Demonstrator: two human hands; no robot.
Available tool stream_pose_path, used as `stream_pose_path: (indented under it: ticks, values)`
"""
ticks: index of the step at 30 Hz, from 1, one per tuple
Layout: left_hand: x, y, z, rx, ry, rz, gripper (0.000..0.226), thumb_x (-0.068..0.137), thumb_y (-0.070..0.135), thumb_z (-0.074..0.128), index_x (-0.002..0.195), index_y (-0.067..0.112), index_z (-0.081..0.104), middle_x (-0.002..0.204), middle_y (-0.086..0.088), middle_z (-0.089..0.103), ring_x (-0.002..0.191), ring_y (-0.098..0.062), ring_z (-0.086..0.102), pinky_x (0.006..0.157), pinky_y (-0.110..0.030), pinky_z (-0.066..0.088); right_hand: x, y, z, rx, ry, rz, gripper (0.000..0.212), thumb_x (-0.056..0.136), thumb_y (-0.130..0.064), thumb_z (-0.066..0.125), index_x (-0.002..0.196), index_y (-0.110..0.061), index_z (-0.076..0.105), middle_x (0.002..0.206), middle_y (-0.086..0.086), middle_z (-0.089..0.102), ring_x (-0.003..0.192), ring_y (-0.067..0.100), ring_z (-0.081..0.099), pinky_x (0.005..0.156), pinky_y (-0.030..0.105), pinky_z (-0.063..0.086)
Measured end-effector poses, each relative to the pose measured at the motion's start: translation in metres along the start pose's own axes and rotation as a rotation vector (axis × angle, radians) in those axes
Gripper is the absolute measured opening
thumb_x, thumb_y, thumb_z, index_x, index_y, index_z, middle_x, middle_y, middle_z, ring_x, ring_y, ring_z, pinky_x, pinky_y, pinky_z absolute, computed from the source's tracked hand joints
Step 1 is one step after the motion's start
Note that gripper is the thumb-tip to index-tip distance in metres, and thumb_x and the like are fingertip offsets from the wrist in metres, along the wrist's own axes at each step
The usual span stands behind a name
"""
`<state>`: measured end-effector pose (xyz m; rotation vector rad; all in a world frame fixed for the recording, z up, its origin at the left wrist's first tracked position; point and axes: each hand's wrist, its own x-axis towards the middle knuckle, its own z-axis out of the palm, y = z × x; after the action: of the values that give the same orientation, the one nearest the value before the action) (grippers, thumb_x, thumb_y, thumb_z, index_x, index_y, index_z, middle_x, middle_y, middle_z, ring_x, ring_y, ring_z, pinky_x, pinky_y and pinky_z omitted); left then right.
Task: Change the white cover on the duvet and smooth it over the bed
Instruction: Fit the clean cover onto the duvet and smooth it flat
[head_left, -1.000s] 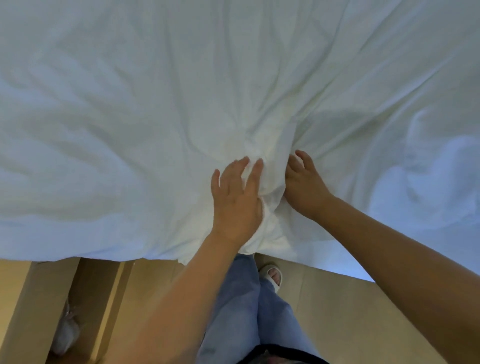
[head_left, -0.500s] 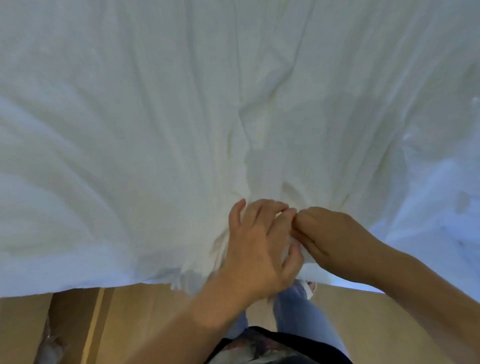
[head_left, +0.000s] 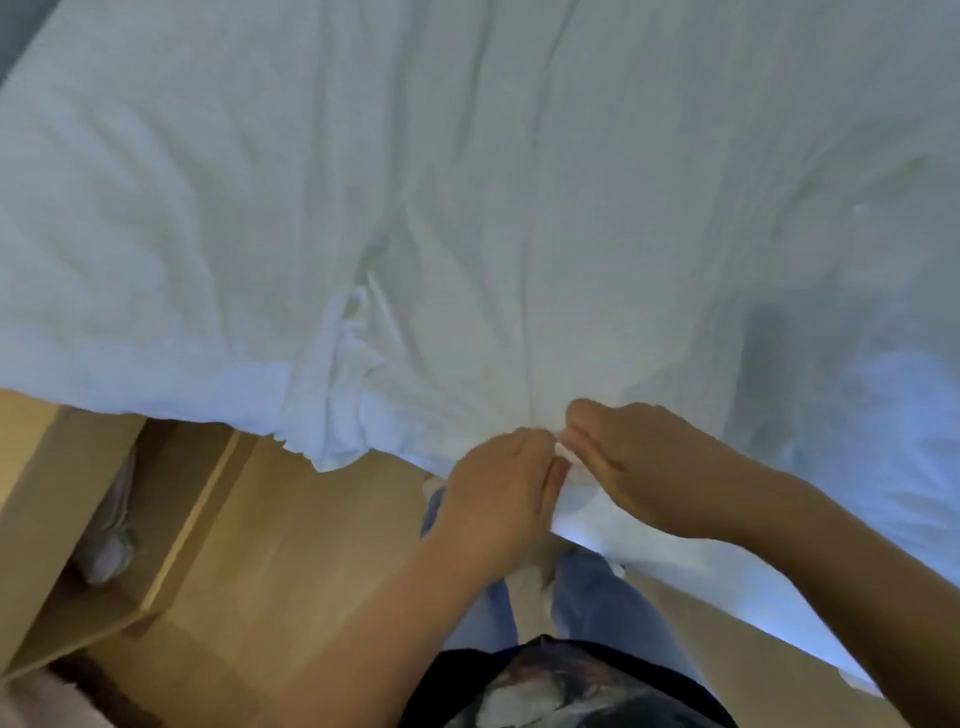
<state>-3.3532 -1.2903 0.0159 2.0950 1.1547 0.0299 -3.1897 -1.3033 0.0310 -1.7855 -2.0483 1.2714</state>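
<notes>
Wood floor (head_left: 291, 545) — left hand (head_left: 498, 493), right hand (head_left: 644, 467) pinch white cover (head_left: 467, 208).

At the near edge of the white cover (head_left: 467, 208) the left grip (head_left: 498, 488) and right grip (head_left: 639, 462) meet — both seemingly pinching its hem — above the wooden floor (head_left: 291, 545).

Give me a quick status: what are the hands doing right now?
Left hand, right hand both pinching white cover at near edge. Cover wrinkled. Nothing blocking.
</notes>
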Motion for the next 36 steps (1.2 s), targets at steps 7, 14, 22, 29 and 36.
stream_pose_path:
  ticks: [7,14,22,29,36]
  values:
    - [0.012,0.070,0.040,-0.424,-0.155,-0.145,0.034,0.075,0.037,0.052,0.053,0.020,0.031,0.052,0.002,0.031,0.055,-0.020,0.034,0.053,-0.033,0.021,-0.083,0.075,-0.028,-0.229,-0.226,0.174,0.061,0.078,-0.071,0.046,0.132,-0.044,0.039,0.110,-0.018,0.045,0.106,0.006,0.046,0.082,0.018,0.036]
    - [0.026,0.051,0.009,-0.742,-0.433,-0.324,0.040,0.051,0.046,0.076,0.066,0.012,0.059,0.058,-0.003,0.057,0.053,-0.017,0.053,0.052,-0.027,0.039,-0.030,0.084,-0.033,-0.576,0.190,-0.029,0.016,0.095,-0.015,0.042,0.097,-0.014,0.058,0.104,0.014,0.065,0.117,0.032,0.056,0.109,0.043,0.023]
    - [0.072,0.104,0.081,0.224,-0.026,-0.076,0.066,0.084,0.045,0.058,0.139,0.017,0.037,0.138,-0.008,0.042,0.128,-0.028,0.040,0.094,-0.034,0.031,-0.111,0.101,-0.078,-0.061,0.116,0.252,0.040,0.089,-0.046,0.033,0.058,-0.020,0.037,0.054,-0.003,0.041,0.053,0.013,0.041,0.051,0.027,0.026]
    - [0.079,0.098,0.075,-0.708,-0.070,-0.478,0.027,0.086,0.016,0.048,0.060,0.011,0.054,0.052,0.003,0.054,0.053,-0.015,0.045,0.047,-0.022,0.033,-0.142,0.148,-0.051,-0.422,0.077,0.294,0.100,0.060,-0.056,0.079,0.145,-0.032,0.031,0.145,0.007,0.041,0.133,0.029,0.037,0.106,0.046,0.028]
    - [0.091,0.117,0.067,-0.169,-0.356,-0.217,0.049,0.084,0.037,0.059,0.128,0.022,0.047,0.118,0.005,0.052,0.105,-0.017,0.052,0.086,-0.029,0.042,-0.059,0.152,-0.050,-0.330,0.282,0.333,0.015,0.090,-0.010,0.046,0.105,-0.014,0.048,0.089,0.009,0.061,0.089,0.031,0.058,0.085,0.038,0.041]
